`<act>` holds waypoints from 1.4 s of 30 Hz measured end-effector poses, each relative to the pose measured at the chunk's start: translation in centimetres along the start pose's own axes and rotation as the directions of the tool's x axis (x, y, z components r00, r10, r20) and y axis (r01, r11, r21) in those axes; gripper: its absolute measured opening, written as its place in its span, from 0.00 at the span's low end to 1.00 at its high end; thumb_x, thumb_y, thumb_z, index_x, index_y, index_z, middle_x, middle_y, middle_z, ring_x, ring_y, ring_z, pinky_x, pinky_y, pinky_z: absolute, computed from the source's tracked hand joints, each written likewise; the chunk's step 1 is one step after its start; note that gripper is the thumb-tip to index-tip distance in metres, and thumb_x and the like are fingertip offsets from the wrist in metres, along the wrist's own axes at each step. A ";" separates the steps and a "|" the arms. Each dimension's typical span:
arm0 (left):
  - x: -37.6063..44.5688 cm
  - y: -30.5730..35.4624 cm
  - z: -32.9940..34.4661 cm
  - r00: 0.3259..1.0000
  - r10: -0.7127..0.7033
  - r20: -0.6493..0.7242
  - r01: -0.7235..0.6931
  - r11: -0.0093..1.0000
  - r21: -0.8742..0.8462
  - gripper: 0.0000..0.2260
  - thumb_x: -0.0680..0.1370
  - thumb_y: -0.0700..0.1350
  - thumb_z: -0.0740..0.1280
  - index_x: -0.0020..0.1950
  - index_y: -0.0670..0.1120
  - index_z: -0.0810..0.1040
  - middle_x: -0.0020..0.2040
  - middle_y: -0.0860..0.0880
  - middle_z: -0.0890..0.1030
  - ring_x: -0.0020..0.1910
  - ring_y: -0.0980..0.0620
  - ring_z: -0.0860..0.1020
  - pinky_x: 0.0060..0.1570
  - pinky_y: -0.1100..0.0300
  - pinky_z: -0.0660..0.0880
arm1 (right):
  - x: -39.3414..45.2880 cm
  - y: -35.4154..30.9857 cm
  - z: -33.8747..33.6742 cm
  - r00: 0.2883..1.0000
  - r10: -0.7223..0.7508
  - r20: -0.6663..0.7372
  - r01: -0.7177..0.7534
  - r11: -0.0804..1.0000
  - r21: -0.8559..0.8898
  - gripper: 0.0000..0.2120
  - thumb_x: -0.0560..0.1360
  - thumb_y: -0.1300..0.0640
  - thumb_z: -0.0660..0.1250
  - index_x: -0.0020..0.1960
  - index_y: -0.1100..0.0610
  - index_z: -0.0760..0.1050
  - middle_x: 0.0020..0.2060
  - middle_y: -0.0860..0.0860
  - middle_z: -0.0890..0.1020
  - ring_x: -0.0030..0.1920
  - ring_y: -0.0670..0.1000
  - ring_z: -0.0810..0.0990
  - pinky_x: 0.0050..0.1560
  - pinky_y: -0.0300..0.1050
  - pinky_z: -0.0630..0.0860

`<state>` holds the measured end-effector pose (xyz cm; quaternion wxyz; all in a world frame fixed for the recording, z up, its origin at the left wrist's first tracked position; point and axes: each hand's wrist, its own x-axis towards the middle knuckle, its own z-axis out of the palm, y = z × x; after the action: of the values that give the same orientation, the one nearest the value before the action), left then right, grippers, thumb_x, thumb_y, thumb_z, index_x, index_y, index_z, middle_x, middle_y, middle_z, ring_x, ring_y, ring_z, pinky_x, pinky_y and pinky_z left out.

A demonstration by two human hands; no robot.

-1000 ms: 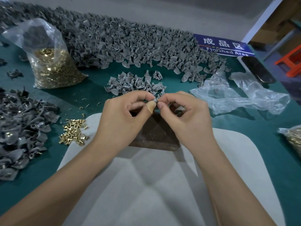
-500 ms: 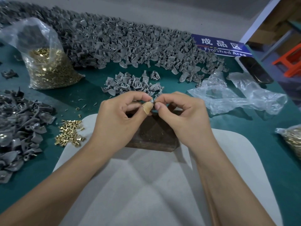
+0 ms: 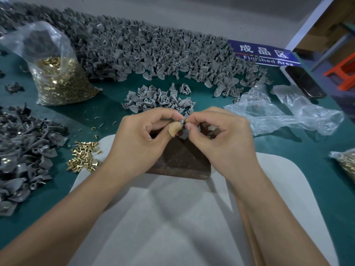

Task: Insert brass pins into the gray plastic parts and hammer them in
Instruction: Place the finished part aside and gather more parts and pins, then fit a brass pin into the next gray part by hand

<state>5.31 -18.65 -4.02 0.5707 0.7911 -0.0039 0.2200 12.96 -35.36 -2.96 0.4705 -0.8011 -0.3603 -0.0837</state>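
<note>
Left hand (image 3: 142,139) and right hand (image 3: 221,135) both pinch one gray part (image 3: 183,122) between fingertips, above dark block (image 3: 178,160) on green worktop (image 3: 107,110). Loose brass pins (image 3: 84,159) lie left of block.

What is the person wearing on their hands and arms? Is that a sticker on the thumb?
No gloves or sleeves show: both forearms are bare. The left hand has a tan bandage wrapped around the thumb tip. The right hand wears nothing; no rings or watch are visible.

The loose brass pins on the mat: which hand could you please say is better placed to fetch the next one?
Probably the left hand: the loose brass pins lie just left of its wrist, while the right hand sits across the wooden block.
</note>
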 end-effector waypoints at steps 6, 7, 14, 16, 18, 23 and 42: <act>0.0 0.0 -0.1 1.000 -0.020 -0.015 0.019 0.999 -0.050 0.08 0.79 0.37 0.72 0.51 0.50 0.83 0.44 0.58 0.86 0.44 0.61 0.85 0.45 0.69 0.78 | -0.1 -0.3 0.3 0.998 0.057 -0.006 -0.056 0.994 0.092 0.05 0.74 0.64 0.74 0.44 0.55 0.85 0.37 0.46 0.82 0.41 0.51 0.80 0.43 0.37 0.73; 0.0 0.1 -0.2 0.999 -0.029 -0.020 0.028 0.997 -0.073 0.07 0.79 0.38 0.72 0.51 0.50 0.83 0.44 0.57 0.87 0.45 0.60 0.85 0.46 0.67 0.79 | -0.1 -0.5 0.3 0.998 0.061 -0.020 -0.059 0.992 0.109 0.05 0.74 0.64 0.74 0.45 0.55 0.86 0.38 0.46 0.83 0.41 0.51 0.80 0.44 0.37 0.73; 0.3 0.5 -0.3 1.000 -0.005 -0.008 0.004 0.994 -0.110 0.07 0.79 0.39 0.72 0.54 0.50 0.82 0.47 0.57 0.87 0.48 0.59 0.85 0.50 0.65 0.80 | -0.3 -1.4 -0.1 0.995 0.036 -0.094 -0.024 0.991 0.128 0.06 0.75 0.63 0.74 0.47 0.53 0.85 0.40 0.44 0.84 0.42 0.47 0.81 0.41 0.33 0.71; 0.4 0.3 -0.2 1.000 -0.023 0.015 0.024 0.993 -0.119 0.07 0.79 0.38 0.71 0.54 0.49 0.82 0.48 0.57 0.87 0.49 0.59 0.85 0.52 0.63 0.80 | -0.4 -1.4 -0.2 0.994 0.024 -0.103 -0.014 0.995 0.096 0.07 0.75 0.64 0.74 0.48 0.53 0.85 0.40 0.43 0.84 0.42 0.46 0.81 0.41 0.32 0.72; 0.5 0.0 -0.2 0.999 -0.040 0.033 0.044 0.990 -0.131 0.07 0.79 0.38 0.71 0.55 0.48 0.81 0.48 0.55 0.87 0.49 0.57 0.85 0.53 0.61 0.80 | -0.4 -1.3 -0.3 0.997 0.040 -0.069 -0.035 0.996 0.078 0.08 0.75 0.63 0.75 0.51 0.52 0.85 0.41 0.44 0.85 0.41 0.49 0.82 0.40 0.37 0.75; 0.7 -0.3 -0.5 0.993 -0.107 0.054 0.111 0.991 -0.081 0.05 0.78 0.45 0.73 0.53 0.52 0.80 0.48 0.58 0.86 0.52 0.61 0.83 0.54 0.67 0.76 | -1.1 -0.8 -2.9 0.952 0.268 -0.146 -0.269 0.963 0.011 0.05 0.81 0.53 0.69 0.49 0.45 0.83 0.38 0.44 0.85 0.41 0.46 0.84 0.41 0.37 0.77; 0.6 0.3 -1.6 0.973 0.030 0.230 -0.156 0.817 0.555 0.03 0.77 0.50 0.71 0.50 0.53 0.82 0.50 0.56 0.76 0.54 0.55 0.73 0.49 0.58 0.67 | -4.8 -2.6 -6.4 0.892 0.447 0.065 -0.403 0.853 -0.332 0.13 0.83 0.55 0.62 0.54 0.38 0.62 0.41 0.45 0.81 0.34 0.46 0.78 0.32 0.48 0.74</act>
<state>5.27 -17.19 -3.17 0.2931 0.9429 -0.0374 0.1536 9.07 -42.13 0.09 0.3196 -0.9283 -0.1884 0.0236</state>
